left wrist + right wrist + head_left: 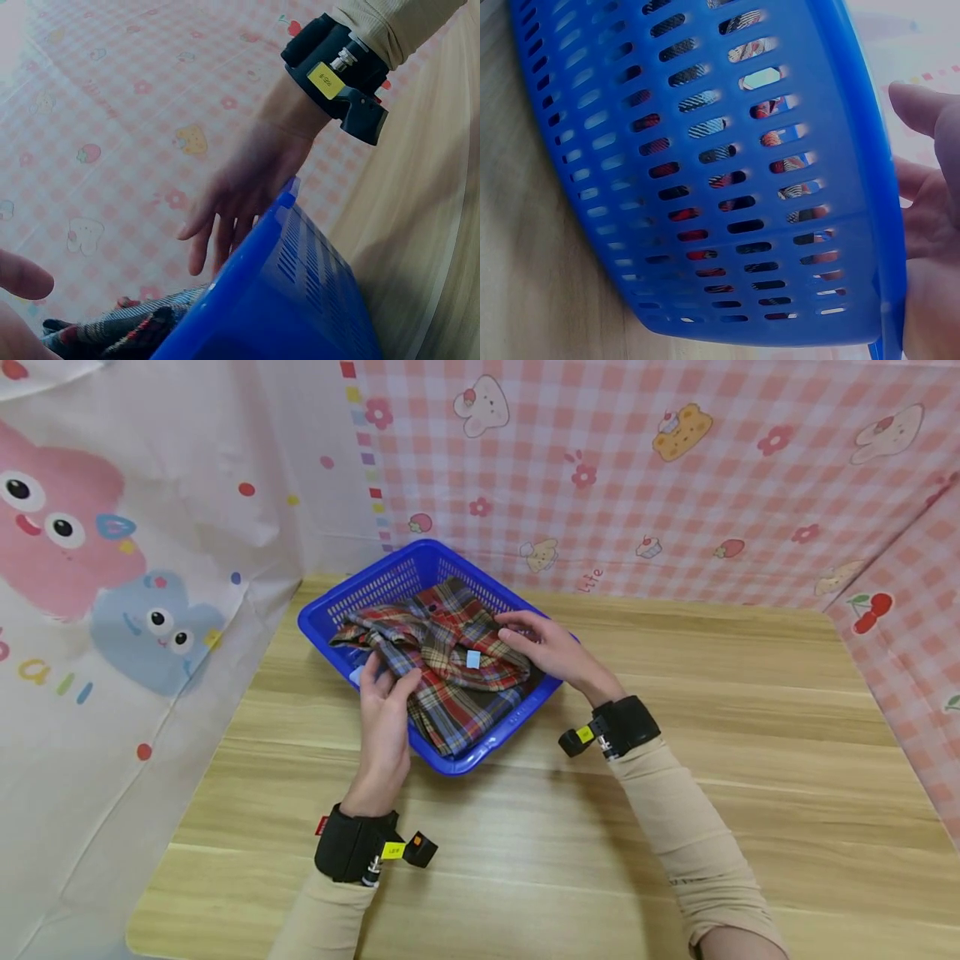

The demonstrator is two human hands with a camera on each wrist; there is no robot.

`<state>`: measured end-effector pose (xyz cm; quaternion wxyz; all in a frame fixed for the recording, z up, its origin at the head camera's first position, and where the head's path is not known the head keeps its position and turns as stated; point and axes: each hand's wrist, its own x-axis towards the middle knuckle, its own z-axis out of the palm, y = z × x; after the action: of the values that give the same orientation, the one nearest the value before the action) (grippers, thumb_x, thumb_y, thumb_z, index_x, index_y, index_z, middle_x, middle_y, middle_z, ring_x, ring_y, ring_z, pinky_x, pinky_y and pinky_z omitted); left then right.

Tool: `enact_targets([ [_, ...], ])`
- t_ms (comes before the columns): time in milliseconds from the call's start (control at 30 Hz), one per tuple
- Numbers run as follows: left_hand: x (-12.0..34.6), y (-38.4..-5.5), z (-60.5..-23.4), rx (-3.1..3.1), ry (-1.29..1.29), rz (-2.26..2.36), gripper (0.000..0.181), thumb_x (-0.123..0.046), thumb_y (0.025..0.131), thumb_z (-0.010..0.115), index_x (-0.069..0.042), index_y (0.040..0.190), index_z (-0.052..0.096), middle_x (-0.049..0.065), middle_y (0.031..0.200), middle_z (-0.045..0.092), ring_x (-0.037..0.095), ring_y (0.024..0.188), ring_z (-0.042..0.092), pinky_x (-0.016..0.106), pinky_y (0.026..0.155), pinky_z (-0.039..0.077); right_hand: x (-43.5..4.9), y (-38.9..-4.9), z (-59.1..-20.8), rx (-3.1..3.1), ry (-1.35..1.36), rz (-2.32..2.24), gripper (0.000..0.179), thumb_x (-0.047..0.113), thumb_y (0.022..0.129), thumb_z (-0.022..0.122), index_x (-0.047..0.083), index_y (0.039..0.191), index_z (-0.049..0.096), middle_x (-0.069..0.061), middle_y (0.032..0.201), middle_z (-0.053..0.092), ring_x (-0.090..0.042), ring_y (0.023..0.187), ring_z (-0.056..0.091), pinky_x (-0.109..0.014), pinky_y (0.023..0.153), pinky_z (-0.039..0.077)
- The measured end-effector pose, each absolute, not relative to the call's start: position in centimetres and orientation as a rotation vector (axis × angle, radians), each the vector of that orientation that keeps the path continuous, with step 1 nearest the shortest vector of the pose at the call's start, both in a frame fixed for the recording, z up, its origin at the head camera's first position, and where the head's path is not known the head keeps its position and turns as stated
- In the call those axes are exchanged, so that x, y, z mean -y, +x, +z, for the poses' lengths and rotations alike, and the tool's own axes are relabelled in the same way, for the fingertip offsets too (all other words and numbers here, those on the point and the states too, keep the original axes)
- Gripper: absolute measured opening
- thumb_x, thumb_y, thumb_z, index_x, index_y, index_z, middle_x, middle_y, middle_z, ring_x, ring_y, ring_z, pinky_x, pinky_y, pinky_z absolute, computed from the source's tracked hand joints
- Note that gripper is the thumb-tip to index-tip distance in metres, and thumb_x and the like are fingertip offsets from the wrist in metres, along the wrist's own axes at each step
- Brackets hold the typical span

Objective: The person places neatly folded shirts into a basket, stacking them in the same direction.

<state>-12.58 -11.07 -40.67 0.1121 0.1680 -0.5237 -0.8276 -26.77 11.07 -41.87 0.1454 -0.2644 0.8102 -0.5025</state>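
A plaid cloth garment [450, 702] in red, black, blue and cream lies bunched inside a blue plastic basket [491, 745]. A small pale blue tag [473, 659] shows on the garment. At the basket's near-left side my left hand [384, 727] reaches over the rim, thumb and fingers spread apart beside the cloth. Over the right rim comes my right hand [555, 653], its fingertips at the garment's right part. In the left wrist view the right hand's fingers [222, 244] hang loosely inside the rim. Whether either hand presses the cloth is hard to tell.
The basket stands on a wood-grain table [712, 710] near its back-left corner. Behind rises a pink checked cloth wall [637, 493]; a white cartoon-print sheet [225, 585] hangs at the left. Both wrists wear black bands with small cameras [576, 742].
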Motion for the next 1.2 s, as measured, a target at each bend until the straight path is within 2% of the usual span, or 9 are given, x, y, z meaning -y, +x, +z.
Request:
enact_targets([
  [233, 11.2, -12.2, -40.2, 1.491, 0.477, -2.430, 0.072, -0.002, 0.102, 0.055, -0.010, 0.162, 0.016, 0.019, 0.155, 0.042, 0.027, 0.138, 0.047, 0.036, 0.119, 0.036, -11.3, -26.8, -42.1, -2.362, -0.808, -1.440, 0.047, 0.035, 0.107, 0.057, 0.008, 0.146, 0.057, -0.010, 0.146, 0.058, -0.025, 0.127, 0.056, -0.047, 0.107, 0.046],
  [567, 11.4, -11.7, -39.8, 1.408, 0.487, -2.392, 0.062, -0.002, 0.103, 0.052, -0.010, 0.158, 0.024, 0.015, 0.155, 0.039, 0.022, 0.138, 0.046, 0.029, 0.113, 0.039, -11.4, -26.8, -42.2, -2.393, -0.833, -1.434, 0.046, 0.033, 0.107, 0.057, 0.008, 0.145, 0.057, -0.010, 0.146, 0.058, -0.028, 0.124, 0.058, -0.047, 0.105, 0.048],
  [900, 11.4, -11.4, -39.4, 1.209, 0.462, -2.275, 0.045, 0.007, 0.100, 0.048, -0.001, 0.144, 0.040, 0.012, 0.145, 0.043, 0.021, 0.127, 0.048, 0.026, 0.104, 0.043, -11.3, -26.5, -42.3, -2.414, -0.871, -1.418, 0.044, 0.032, 0.107, 0.058, 0.009, 0.145, 0.058, -0.008, 0.146, 0.059, -0.026, 0.128, 0.057, -0.047, 0.108, 0.047],
  [1200, 11.2, -10.8, -39.1, 1.244, 0.394, -2.287, 0.035, 0.006, 0.100, 0.049, -0.004, 0.134, 0.047, 0.008, 0.137, 0.049, 0.024, 0.129, 0.049, 0.026, 0.101, 0.044, -11.4, -26.5, -42.7, -2.431, -0.924, -1.390, 0.046, 0.032, 0.107, 0.058, 0.007, 0.145, 0.058, -0.009, 0.146, 0.059, -0.026, 0.128, 0.057, -0.046, 0.108, 0.047],
])
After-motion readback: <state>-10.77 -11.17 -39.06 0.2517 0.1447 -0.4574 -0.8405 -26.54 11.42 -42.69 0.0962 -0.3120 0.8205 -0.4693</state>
